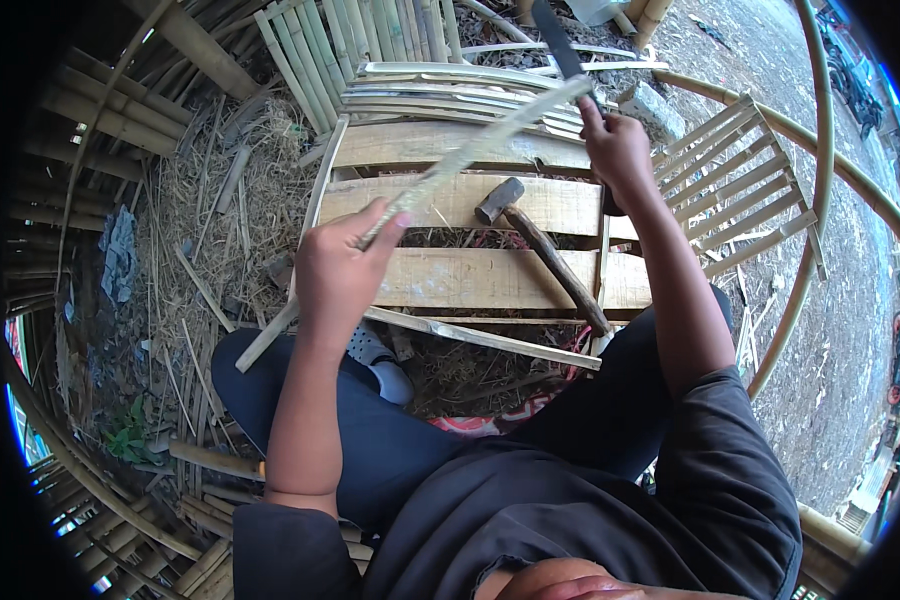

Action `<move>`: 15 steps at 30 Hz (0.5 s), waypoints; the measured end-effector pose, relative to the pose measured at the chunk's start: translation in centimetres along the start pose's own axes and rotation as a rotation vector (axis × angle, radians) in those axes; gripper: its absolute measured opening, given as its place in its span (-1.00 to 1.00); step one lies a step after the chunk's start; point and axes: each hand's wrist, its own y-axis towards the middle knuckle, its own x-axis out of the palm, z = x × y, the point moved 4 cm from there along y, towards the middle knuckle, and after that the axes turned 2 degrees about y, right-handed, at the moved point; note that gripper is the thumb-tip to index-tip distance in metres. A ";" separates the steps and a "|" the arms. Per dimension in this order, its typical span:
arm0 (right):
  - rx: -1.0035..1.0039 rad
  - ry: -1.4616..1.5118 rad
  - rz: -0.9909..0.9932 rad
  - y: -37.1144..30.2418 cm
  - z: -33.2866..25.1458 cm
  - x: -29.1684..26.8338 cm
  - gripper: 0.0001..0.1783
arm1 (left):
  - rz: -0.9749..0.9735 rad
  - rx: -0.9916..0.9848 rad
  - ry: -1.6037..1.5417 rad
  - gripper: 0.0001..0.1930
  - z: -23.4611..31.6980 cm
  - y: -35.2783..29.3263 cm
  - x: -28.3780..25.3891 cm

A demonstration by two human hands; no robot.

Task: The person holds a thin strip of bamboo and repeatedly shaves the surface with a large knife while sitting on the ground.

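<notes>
My left hand (pixel 345 255) is closed round the near end of a long, pale bamboo strip (pixel 480 145), which slants up and away to the right over a low plank bench (pixel 400 275). Farther off on the right, my right hand (pixel 618 150) grips a knife (pixel 557 40) by its handle, the dark blade pointing away from me. The strip's far end meets or passes over the knife just above my right fingers; whether they touch I cannot tell. A hammer (pixel 545 250) with a wooden handle lies across the planks, between my forearms.
Split bamboo strips (pixel 440 92) lie along the bench's far edge. One slatted bamboo panel (pixel 370 30) stands beyond it; another slatted panel (pixel 740 180) is to the right, near a concrete block (pixel 653 108). Shavings and straw (pixel 230 190) litter the ground. Bamboo poles (pixel 120 120) are at left.
</notes>
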 end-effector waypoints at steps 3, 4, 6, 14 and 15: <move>-0.137 -0.046 -0.091 -0.5 1.4 2.9 -0.31 | -0.013 0.149 -0.032 -0.60 2.5 -0.1 0.9; -0.003 0.052 -0.122 -0.9 1.6 3.2 -0.32 | -0.018 0.145 -0.028 -0.60 1.7 0.0 1.2; -0.045 0.264 0.089 1.2 2.3 0.1 -0.35 | 0.177 0.184 -0.063 -0.63 0.4 0.9 0.9; -0.324 0.052 0.254 -0.3 -0.2 -0.9 -0.40 | 0.142 0.187 0.066 -0.57 -0.1 2.3 2.2; -0.284 0.075 0.242 -0.3 0.0 -0.8 -0.40 | 0.144 0.219 0.112 -0.56 0.3 2.1 2.4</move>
